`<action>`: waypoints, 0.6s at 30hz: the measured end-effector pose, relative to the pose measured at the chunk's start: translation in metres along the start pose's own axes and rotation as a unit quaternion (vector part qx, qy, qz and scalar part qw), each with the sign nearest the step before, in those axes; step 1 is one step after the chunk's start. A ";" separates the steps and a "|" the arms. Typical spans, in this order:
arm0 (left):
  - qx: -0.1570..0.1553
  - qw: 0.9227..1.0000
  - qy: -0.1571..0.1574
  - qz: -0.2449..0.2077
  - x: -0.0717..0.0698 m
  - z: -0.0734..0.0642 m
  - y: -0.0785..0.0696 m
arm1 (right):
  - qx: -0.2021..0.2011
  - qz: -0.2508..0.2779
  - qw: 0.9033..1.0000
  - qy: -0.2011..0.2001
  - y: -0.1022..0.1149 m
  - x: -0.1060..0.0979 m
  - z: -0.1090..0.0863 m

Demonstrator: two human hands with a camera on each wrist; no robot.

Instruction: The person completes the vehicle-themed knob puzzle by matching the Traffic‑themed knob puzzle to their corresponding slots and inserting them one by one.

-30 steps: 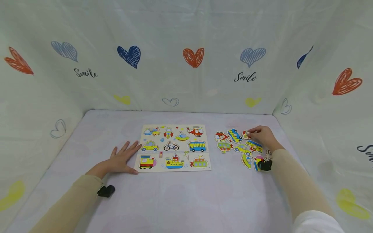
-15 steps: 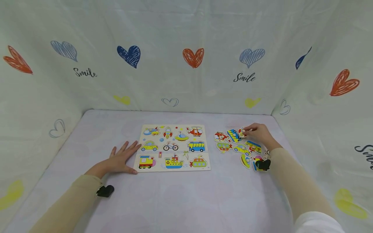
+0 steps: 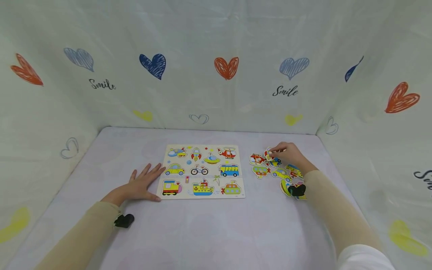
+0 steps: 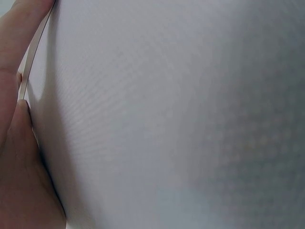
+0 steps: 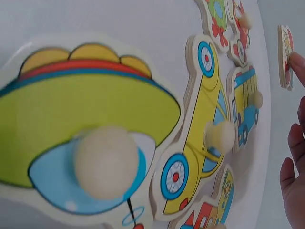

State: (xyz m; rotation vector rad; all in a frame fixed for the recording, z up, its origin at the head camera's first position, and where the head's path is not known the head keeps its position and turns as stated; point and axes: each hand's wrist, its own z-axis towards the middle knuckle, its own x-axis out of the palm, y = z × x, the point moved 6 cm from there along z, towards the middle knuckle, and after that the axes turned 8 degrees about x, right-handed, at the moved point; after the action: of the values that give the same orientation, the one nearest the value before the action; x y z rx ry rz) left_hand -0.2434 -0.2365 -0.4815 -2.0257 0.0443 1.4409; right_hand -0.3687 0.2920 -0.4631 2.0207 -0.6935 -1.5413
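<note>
Right hand [image 3: 288,153], right of board [image 3: 212,170], pinches piece [image 5: 285,57]; slight hold could slip, dropping it on loose bus [image 5: 243,104]. Left hand [image 3: 140,186] spread at board's left edge.

White backdrop [image 3: 192,30] with red, blue and yellow hearts [image 3: 226,68] and "Smile" lettering [image 3: 285,91] behind a pale tabletop [image 3: 216,236].

Pale sheeting [image 3: 253,33] right across the back here, and it's up on both sides too, faintly creased! A red heart [image 3: 226,68] sits near the middle, a dark blue heart [image 3: 153,66] to its left, yellow hearts [image 3: 146,116] lower down, black "Smile" lettering [image 3: 102,84] twice along the back. Below, a pale lilac tabletop [image 3: 209,232] meets it, all in soft light.
</note>
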 end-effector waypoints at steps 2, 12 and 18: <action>0.001 1.000 -0.001 0.001 0.000 0.000 0.000 | -0.013 0.006 1.000 0.013 0.008 0.005 0.000; -0.004 1.000 0.001 -0.001 0.003 0.003 0.005 | -0.034 0.038 0.996 0.069 0.040 0.027 0.006; -0.004 1.000 0.003 0.004 0.004 0.003 0.008 | -0.045 0.027 0.996 0.072 0.055 0.039 0.016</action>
State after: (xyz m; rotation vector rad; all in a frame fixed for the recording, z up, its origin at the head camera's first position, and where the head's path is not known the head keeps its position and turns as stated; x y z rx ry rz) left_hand -0.2471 -0.2404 -0.4895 -2.0390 0.0499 1.4430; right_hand -0.3809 0.2234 -0.4584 2.0053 -0.6056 -1.3574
